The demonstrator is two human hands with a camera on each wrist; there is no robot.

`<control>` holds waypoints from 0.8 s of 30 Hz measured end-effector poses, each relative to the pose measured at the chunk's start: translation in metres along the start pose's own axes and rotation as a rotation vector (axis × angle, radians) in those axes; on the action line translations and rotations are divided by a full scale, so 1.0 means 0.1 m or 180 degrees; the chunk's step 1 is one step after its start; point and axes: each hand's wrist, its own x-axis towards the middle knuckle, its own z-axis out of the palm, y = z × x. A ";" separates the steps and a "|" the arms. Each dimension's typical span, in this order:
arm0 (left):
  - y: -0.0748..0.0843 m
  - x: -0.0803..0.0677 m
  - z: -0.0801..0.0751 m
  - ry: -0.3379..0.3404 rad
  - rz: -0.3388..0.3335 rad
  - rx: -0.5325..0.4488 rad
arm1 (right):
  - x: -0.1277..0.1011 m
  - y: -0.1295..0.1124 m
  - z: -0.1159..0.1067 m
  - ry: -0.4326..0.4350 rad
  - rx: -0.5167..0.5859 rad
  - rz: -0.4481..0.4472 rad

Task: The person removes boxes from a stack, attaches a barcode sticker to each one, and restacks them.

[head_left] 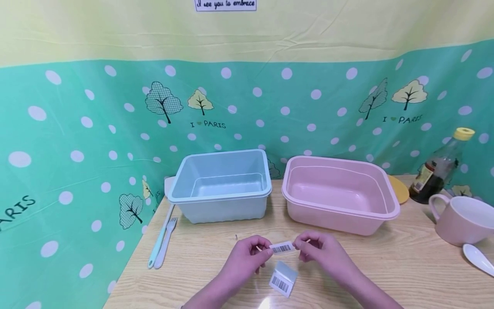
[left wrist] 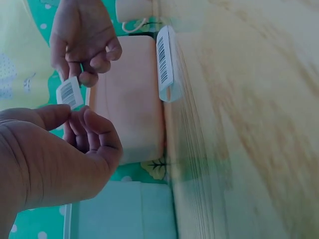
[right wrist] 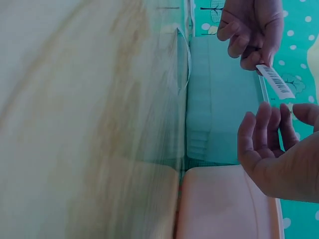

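Note:
In the head view, my left hand pinches the left end of a small white barcode label between thumb and forefinger. Close to the label's other end is my right hand; the right wrist view shows its thumb and fingertips apart, with a small gap to the label. Below the hands, a folded, partly see-through piece with a second barcode rests on the wooden table. The left wrist view shows this folded piece standing partly raised from the tabletop.
A blue basin and a pink basin stand behind the hands. Left are a fork and a long pale-green handle. At right are a dark-liquid bottle, a yellow disc, a mug and a white spoon.

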 end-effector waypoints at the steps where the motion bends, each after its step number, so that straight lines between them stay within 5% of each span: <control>1: 0.00 0.00 0.00 0.0004 -0.0013 -0.0004 | 0.00 0.00 0.00 0.0022 -0.0064 -0.0051; 9: 0.02 -0.01 0.03 -0.0004 -0.0049 0.0054 | -0.05 0.02 0.02 0.0077 -0.0467 -0.0597; 24: 0.13 0.14 0.23 0.0436 0.0097 0.0226 | -0.12 -0.02 0.04 0.0774 -0.0600 -0.0685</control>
